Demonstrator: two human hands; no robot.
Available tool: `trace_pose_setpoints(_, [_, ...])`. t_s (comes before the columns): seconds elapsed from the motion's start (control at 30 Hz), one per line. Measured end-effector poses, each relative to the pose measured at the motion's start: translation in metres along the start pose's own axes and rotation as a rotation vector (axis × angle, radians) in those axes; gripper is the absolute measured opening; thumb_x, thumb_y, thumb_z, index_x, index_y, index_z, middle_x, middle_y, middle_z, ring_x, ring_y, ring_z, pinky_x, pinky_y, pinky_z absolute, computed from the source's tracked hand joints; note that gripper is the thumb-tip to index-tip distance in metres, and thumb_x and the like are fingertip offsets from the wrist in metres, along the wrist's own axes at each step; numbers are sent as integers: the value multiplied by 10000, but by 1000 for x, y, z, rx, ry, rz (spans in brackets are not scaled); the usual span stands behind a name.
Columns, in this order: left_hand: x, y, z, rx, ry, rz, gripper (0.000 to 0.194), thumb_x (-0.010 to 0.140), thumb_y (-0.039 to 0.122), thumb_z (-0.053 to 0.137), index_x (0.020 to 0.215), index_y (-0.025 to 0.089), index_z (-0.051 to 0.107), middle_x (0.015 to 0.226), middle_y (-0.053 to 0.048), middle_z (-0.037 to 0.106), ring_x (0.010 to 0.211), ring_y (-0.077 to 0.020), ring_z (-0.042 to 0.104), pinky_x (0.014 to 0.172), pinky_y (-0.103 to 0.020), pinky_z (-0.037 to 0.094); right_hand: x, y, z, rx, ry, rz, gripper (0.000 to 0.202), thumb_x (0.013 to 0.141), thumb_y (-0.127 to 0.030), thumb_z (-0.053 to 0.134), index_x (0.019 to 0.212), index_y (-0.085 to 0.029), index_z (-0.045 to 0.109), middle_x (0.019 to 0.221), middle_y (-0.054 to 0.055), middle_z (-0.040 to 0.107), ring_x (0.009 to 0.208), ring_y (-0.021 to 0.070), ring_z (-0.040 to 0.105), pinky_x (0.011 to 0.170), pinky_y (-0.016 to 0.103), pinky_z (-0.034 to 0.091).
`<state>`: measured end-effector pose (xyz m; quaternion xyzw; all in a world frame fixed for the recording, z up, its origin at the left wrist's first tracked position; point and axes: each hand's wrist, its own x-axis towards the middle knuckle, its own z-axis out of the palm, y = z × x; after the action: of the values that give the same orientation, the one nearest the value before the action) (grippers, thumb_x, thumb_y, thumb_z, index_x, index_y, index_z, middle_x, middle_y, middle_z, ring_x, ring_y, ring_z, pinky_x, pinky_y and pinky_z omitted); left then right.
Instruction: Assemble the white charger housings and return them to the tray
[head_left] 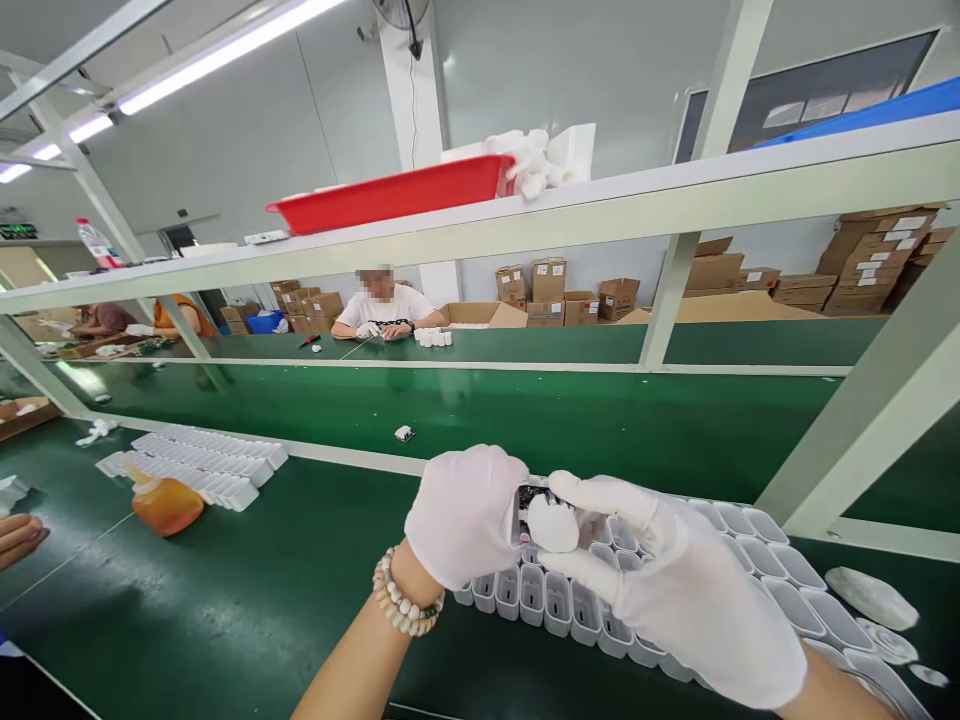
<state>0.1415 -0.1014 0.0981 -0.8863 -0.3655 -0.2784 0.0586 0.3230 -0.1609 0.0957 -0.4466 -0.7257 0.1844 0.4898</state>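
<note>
Just right of centre in the lower frame, the left hand (465,510), gloved, is curled around a small dark part (534,492), most of its grip hidden behind the glove. The right hand (660,580), also gloved, has thumb and fingertips about a white round piece (553,524), which sits against the dark part. Smooth glove fabric could let either piece slip, and a drop would likely land among the white cups (557,600) directly underneath. Because the right hand hangs low over those rows, a careless sweep might shove them askew. Gloved fingers also cover the contact, so poor alignment could go unnoticed.
</note>
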Motion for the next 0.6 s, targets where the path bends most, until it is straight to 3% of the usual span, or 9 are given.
trace_pose_setpoints(0.2, [0,3,-1,174,95,50,107,687,261,642,715,215,550,637,-52,560,550,-181,507,512,-324,275,0,-10,0,-42,-49,45,288,778,-246,706,1051,-325,752,915,-25,789,736,220,757,669,291,653])
trace_pose_setpoints(0.37, [2,11,-5,276,167,48,74,684,243,623,684,192,571,617,-8,578,540,-176,550,496,-289,336,-4,-14,2,-142,0,63,256,795,-252,650,1016,-334,750,976,-34,788,802,222,761,622,278,652])
trace_pose_setpoints(0.6, [3,12,-4,323,232,89,86,660,247,628,639,196,562,572,0,556,490,-166,519,466,-283,305,-7,-9,4,-120,29,66,231,790,-286,654,993,-364,731,993,-70,786,825,216,766,585,250,649])
